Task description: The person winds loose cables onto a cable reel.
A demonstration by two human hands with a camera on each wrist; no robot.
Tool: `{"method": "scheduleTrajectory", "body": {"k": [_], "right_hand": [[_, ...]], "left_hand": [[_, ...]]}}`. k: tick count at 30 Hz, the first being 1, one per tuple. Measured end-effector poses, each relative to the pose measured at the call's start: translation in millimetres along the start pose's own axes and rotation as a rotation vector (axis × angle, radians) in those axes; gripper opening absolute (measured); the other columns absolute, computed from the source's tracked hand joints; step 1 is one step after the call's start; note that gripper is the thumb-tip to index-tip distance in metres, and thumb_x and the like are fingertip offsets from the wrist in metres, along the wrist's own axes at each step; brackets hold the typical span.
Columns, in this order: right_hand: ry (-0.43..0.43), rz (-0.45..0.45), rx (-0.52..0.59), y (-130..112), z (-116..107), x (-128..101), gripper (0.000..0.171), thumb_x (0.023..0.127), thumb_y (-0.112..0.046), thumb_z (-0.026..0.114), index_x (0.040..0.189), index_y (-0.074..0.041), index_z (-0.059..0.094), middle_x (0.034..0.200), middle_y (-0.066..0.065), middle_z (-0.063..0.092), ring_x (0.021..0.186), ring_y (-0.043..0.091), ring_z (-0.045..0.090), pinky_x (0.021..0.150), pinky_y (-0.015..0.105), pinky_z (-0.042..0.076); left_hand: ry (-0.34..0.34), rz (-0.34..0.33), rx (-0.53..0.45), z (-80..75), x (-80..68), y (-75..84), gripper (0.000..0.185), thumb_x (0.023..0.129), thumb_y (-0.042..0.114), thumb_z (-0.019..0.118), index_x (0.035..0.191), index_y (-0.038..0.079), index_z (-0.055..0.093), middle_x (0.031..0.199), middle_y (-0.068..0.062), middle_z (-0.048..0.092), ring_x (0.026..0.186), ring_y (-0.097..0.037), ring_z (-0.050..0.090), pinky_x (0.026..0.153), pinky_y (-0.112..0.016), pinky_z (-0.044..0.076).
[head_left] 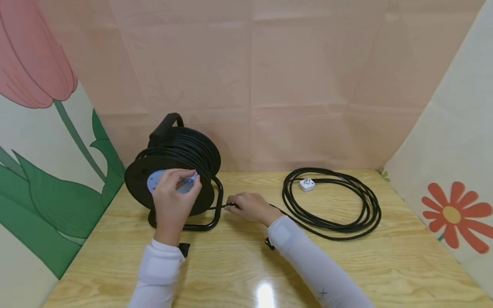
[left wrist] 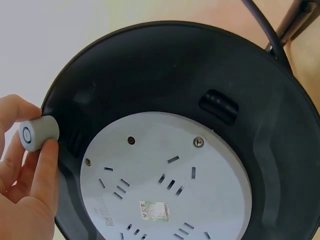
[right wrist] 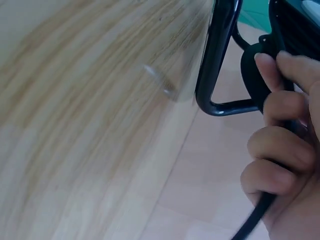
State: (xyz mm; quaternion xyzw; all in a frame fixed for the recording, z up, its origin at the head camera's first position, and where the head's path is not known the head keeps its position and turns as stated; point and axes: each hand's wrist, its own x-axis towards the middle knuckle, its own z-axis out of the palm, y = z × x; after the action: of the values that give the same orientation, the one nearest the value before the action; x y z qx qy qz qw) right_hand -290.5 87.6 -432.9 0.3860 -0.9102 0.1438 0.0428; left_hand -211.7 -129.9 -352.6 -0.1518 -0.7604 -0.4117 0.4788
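Black plastic round cable reel [head_left: 173, 163] upright on yellowish wood-grain tabletop [head_left: 389, 269], left side | left hand [head_left: 173, 196]: reel's grey cylindrical knob [left wrist: 40, 134] pinched between thumb and fingers | right hand [head_left: 250, 207]: fingers curled around black round cable [right wrist: 254, 219], just beside reel's black tubular frame [head_left: 221, 201]

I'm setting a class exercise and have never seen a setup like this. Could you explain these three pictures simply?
There is no robot here, just a person's two bare hands. The wide picture comes from a camera worn on the head; the two close-ups come from cameras on each wrist. On the wooden table stands a black cable reel. To its right lies a loose cable coil, with a white plug inside its loops. The left hand pinches a pale knob on the reel; the right hand grips the cable stretch between reel and coil.
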Motion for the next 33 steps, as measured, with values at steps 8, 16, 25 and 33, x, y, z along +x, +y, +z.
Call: {"method": "scheduleTrajectory", "body": {"k": [8, 16, 25, 33], "right_hand": [[-0.025, -0.011, 0.015, 4, 4, -1, 0.032, 0.102, -0.045, 0.055, 0.080, -0.023, 0.063, 0.063, -0.013, 0.053, 0.052, 0.002, 0.047, 0.053, 0.024, 0.043], [-0.095, 0.060, 0.107, 25, 2, -37, 0.041, 0.104, -0.054, 0.046, 0.080, -0.023, 0.059, 0.061, -0.012, 0.047, 0.053, 0.003, 0.044, 0.056, 0.027, 0.044], [-0.159, 0.226, 0.267, 57, -23, -102, 0.052, 0.102, -0.062, 0.038, 0.099, -0.019, 0.068, 0.076, -0.008, 0.062, 0.065, 0.007, 0.055, 0.065, 0.033, 0.047], [-0.109, 0.317, 0.122, 78, -40, -147, 0.050, 0.103, -0.059, 0.042, 0.105, -0.018, 0.070, 0.087, -0.006, 0.068, 0.079, 0.013, 0.063, 0.074, 0.044, 0.052]], "left_hand": [[-0.035, 0.003, 0.002, 4.5, -5.0, 0.2, 0.011, 0.083, 0.003, 0.079, 0.093, 0.005, 0.077, 0.099, -0.006, 0.066, 0.093, -0.019, 0.063, 0.080, -0.021, 0.055], [-0.066, 0.045, 0.010, 8.3, -11.9, -3.7, 0.012, 0.080, 0.000, 0.080, 0.091, 0.005, 0.076, 0.097, -0.007, 0.066, 0.090, -0.023, 0.064, 0.078, -0.025, 0.057], [-0.082, 0.056, -0.017, 6.9, -11.1, -4.6, 0.014, 0.081, -0.001, 0.079, 0.092, 0.006, 0.076, 0.099, -0.006, 0.066, 0.091, -0.023, 0.065, 0.080, -0.023, 0.056], [-0.094, 0.058, -0.011, 6.4, -14.7, -3.9, 0.015, 0.078, -0.003, 0.080, 0.090, 0.005, 0.076, 0.097, -0.007, 0.066, 0.090, -0.023, 0.064, 0.079, -0.023, 0.056]]}}
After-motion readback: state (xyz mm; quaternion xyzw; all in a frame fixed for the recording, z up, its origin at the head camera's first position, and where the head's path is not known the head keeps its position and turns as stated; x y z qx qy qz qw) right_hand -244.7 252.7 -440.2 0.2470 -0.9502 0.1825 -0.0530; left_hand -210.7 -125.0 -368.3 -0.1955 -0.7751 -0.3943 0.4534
